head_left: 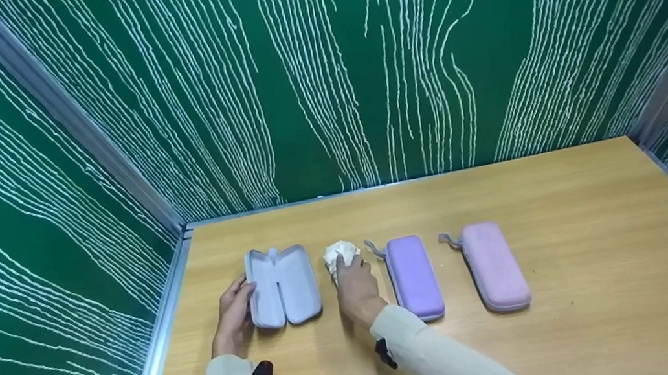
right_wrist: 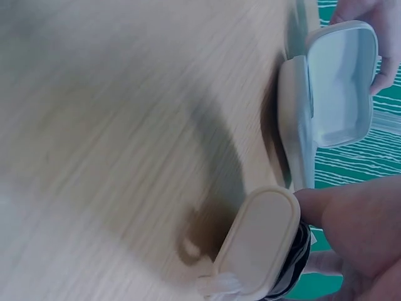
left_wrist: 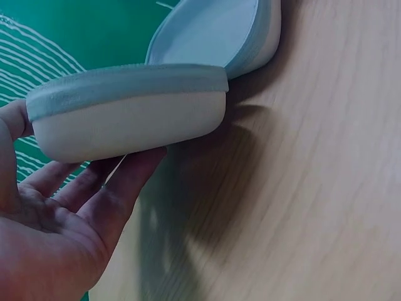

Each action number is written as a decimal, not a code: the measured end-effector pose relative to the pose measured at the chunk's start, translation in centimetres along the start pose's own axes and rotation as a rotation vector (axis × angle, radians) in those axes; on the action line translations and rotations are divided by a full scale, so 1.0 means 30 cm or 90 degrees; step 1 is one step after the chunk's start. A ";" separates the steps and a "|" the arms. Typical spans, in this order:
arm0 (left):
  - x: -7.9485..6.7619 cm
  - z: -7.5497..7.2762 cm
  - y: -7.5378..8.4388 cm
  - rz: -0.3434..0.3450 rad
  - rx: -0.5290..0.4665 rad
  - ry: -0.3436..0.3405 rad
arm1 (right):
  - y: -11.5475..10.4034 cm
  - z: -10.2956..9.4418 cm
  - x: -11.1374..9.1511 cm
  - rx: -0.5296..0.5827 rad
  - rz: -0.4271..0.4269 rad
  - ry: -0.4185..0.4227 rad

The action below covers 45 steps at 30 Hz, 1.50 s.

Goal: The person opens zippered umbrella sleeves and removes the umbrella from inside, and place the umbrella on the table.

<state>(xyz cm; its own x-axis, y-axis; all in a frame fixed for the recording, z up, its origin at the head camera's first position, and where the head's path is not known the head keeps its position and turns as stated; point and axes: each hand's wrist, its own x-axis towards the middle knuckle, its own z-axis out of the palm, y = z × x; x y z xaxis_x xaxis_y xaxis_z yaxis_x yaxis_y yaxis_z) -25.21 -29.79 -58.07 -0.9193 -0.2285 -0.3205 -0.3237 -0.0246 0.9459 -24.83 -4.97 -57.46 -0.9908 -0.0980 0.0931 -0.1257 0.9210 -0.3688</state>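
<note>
Left of centre on the table lies an unfolded pale grey-blue zip case (head_left: 300, 284), its two halves spread and their insides bare. My left hand (head_left: 234, 313) holds its left half by the outer edge; in the left wrist view the fingers (left_wrist: 125, 188) support that half (left_wrist: 131, 119) from beneath, tilted up off the table. Just right of the case, my right hand (head_left: 358, 289) grips a small whitish item (head_left: 341, 252). The right wrist view shows this item as a cream, flat-faced rounded piece (right_wrist: 260, 241) with a dark side; its kind is unclear.
A closed purple case (head_left: 415, 277) lies right of my right hand, with a closed pink case (head_left: 497, 266) farther right. Both have grey wrist loops. Green walls (head_left: 298, 120) with white wavy lines border the wooden table (head_left: 607, 227) at the back and sides.
</note>
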 end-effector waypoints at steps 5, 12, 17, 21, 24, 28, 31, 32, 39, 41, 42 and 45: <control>0.021 0.010 0.013 0.000 0.007 -0.001 | 0.006 0.011 0.019 -0.004 -0.015 0.006; 0.065 0.010 0.010 0.000 0.011 -0.007 | 0.013 0.028 0.049 -0.012 -0.023 -0.023; 0.118 0.012 -0.020 0.008 0.025 0.003 | 0.021 0.040 0.071 -0.010 -0.015 -0.013; 0.113 0.030 0.001 0.010 0.020 0.025 | 0.024 0.047 0.084 0.001 -0.012 -0.001; 0.108 0.041 0.021 0.019 0.012 0.043 | 0.023 0.045 0.092 0.009 -0.013 -0.003; 0.108 0.053 0.054 0.059 -0.003 0.039 | 0.021 0.026 0.106 0.033 -0.005 -0.040; 0.117 0.063 0.077 0.071 0.000 0.031 | 0.022 0.008 0.119 0.052 -0.006 -0.076; 0.121 0.067 0.084 0.068 0.001 0.033 | 0.023 0.002 0.123 0.051 -0.008 -0.088; 0.167 0.092 0.104 0.077 0.018 0.050 | 0.030 -0.024 0.144 0.044 -0.024 -0.151; 0.176 0.099 0.105 0.079 0.022 0.050 | 0.032 -0.028 0.149 0.037 -0.028 -0.165; 0.180 0.102 0.107 0.078 0.023 0.052 | 0.033 -0.029 0.152 0.033 -0.027 -0.171; 0.187 0.111 0.111 0.081 0.031 0.050 | 0.039 -0.029 0.162 0.017 -0.022 -0.180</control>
<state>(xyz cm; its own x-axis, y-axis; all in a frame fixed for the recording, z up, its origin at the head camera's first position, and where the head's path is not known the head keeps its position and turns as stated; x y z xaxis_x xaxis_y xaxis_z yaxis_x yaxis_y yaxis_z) -32.20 -27.89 -56.89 -0.9338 -0.3026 -0.1907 -0.2173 0.0564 0.9745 -29.75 -4.02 -56.64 -0.9599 -0.2342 -0.1542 -0.1577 0.9055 -0.3940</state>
